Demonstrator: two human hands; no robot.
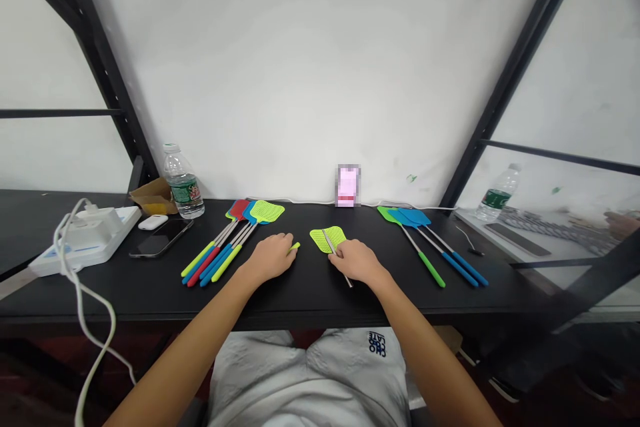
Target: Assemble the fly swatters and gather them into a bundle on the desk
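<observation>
Near the middle of the black table, my right hand (356, 260) is closed around the thin metal rod of a fly swatter. The yellow-green mesh head (321, 240) of that swatter lies just beyond my fingers, and the rod's bare end sticks out below my hand. My left hand (271, 257) is curled over a yellow-green swatter handle (295, 246), of which only a short tip shows. To the left lies a fan of several fly swatters (239, 232) with yellow, blue and red handles. At the right rest a green swatter (425, 260) and two blue swatters (457, 265).
A phone (163, 237), a white earphone case (153, 222), a cardboard box (155, 196) and a water bottle (184, 183) stand or lie at the back left. Beside them is a white power strip (95, 240) with cables. A blurred-out upright screen (348, 185) leans against the wall.
</observation>
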